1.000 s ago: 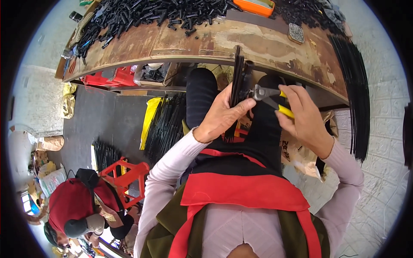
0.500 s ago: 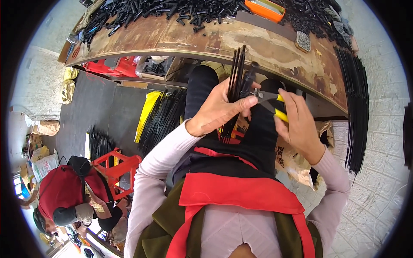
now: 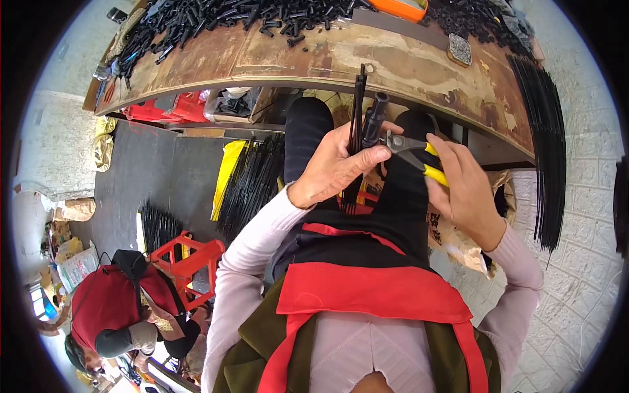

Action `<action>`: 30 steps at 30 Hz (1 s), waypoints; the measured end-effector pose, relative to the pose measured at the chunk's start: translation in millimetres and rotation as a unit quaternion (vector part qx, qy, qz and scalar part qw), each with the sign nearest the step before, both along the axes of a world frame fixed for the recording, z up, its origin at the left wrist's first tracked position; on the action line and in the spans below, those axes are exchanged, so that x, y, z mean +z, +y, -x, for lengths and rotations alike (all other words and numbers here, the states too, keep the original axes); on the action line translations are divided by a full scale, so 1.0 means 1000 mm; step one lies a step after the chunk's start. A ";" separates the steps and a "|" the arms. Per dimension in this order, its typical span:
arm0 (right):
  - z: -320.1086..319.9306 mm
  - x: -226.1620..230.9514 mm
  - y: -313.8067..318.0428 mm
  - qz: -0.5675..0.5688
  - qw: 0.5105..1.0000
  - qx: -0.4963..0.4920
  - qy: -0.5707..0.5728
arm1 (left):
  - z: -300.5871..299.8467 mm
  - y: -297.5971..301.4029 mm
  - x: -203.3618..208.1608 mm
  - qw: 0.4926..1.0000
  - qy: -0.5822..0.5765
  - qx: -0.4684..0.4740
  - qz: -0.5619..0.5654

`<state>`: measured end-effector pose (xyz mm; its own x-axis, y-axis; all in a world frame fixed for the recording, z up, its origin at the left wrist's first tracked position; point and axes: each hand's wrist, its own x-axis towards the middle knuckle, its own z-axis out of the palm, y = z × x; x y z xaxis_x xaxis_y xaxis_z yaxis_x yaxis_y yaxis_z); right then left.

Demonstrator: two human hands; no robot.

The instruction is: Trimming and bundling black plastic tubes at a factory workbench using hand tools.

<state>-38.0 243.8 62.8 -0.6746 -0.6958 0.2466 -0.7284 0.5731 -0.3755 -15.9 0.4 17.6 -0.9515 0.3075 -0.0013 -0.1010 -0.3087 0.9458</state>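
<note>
My left hand (image 3: pixel 327 170) is closed around a bundle of thin black rods (image 3: pixel 358 111), which stand roughly upright above my lap. The same hand grips a black tubular piece (image 3: pixel 374 119) beside the rods. My right hand (image 3: pixel 464 191) is closed on pliers (image 3: pixel 413 145) with yellow handles, and the handles are spread apart. The jaws of the pliers sit at my left thumb and fingertips, close to the lower part of the tubular piece. Whatever lies between the jaws is too small to make out.
Black tubular parts (image 3: pixel 262 14) cover the far side of the wooden workbench (image 3: pixel 288 56), with an orange tray (image 3: pixel 403 8) and a small metal tin (image 3: pixel 459 50). Black rods (image 3: pixel 540 124) overhang its right end. On the left are a red stool (image 3: pixel 208 259) and a bending person (image 3: pixel 121 304).
The tubular piece has shifted slightly left and stands closer to upright. The rods are bunched more tightly. My right hand and the pliers' handles have moved slightly right and down.
</note>
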 end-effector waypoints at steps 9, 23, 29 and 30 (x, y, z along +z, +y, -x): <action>0.007 0.025 -0.001 0.058 0.643 -0.015 -0.763 | 0.001 -0.011 -0.005 0.993 0.003 -0.122 -0.006; -0.002 -0.003 -0.005 0.041 0.961 0.047 -0.271 | -0.007 -0.009 -0.004 0.998 0.014 -0.065 0.002; -0.007 0.015 -0.012 0.006 0.923 0.000 -0.386 | -0.010 -0.008 0.002 0.999 0.001 -0.054 -0.006; -0.007 0.016 -0.012 0.006 0.922 0.000 -0.386 | -0.010 -0.007 0.001 0.999 0.001 -0.054 -0.006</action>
